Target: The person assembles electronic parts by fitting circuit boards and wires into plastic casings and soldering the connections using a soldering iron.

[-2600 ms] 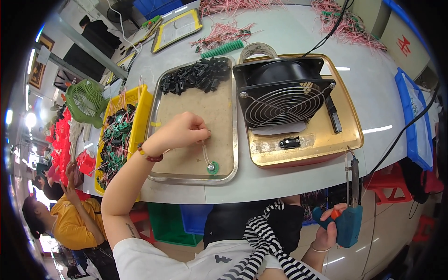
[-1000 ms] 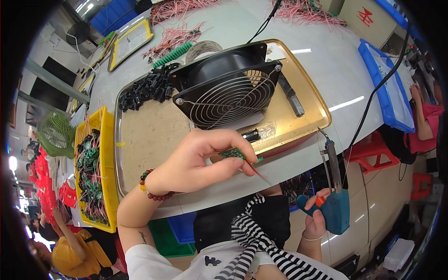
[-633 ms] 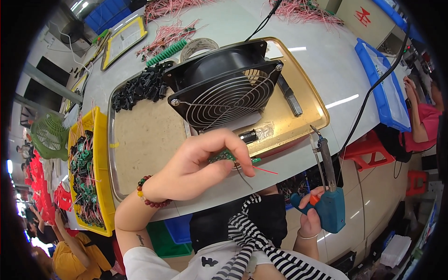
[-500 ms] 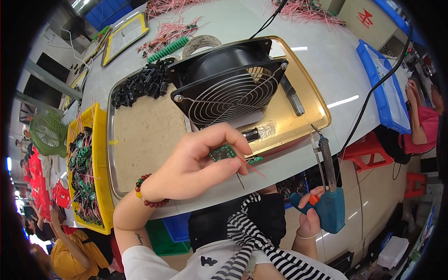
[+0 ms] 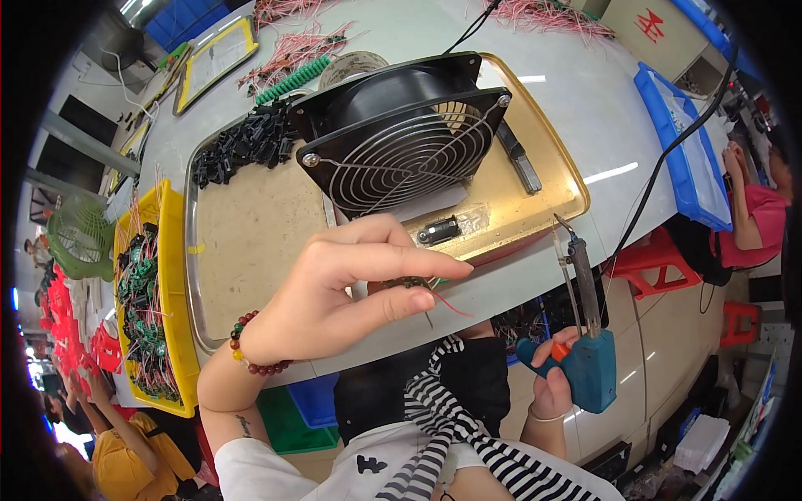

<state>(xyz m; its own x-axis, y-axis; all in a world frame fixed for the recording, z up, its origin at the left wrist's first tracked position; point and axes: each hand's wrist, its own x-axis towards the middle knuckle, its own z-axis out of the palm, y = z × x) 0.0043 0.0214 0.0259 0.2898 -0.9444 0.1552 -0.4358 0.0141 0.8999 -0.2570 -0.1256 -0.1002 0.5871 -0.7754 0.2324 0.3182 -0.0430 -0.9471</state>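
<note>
My left hand (image 5: 322, 288) is closed on a small green circuit board (image 5: 409, 282) above the near table edge. The board is seen nearly edge-on and mostly hidden by my fingers; a red wire (image 5: 451, 306) and a dark wire trail from it. My index finger stretches out over the board, with the thumb below. At the right, my right hand (image 5: 551, 384) grips a teal soldering gun (image 5: 591, 376) with a red trigger, its tip pointing up beside the gold tray (image 5: 555, 171). A small black cylindrical part (image 5: 439, 230) lies on that tray, just beyond my left hand.
A black fan (image 5: 409, 159) with a wire guard stands over the gold tray. Left of it, a metal tray (image 5: 259, 238) holds a heap of black parts (image 5: 251, 146). A yellow bin (image 5: 177, 334) contains wired boards. One cable (image 5: 660, 179) hangs at the right, near a blue tray (image 5: 660, 125).
My left hand has turned the board from showing its green face to nearly edge-on, and the index finger has straightened. The right hand still grips the soldering gun. The whole view has shifted slightly.
</note>
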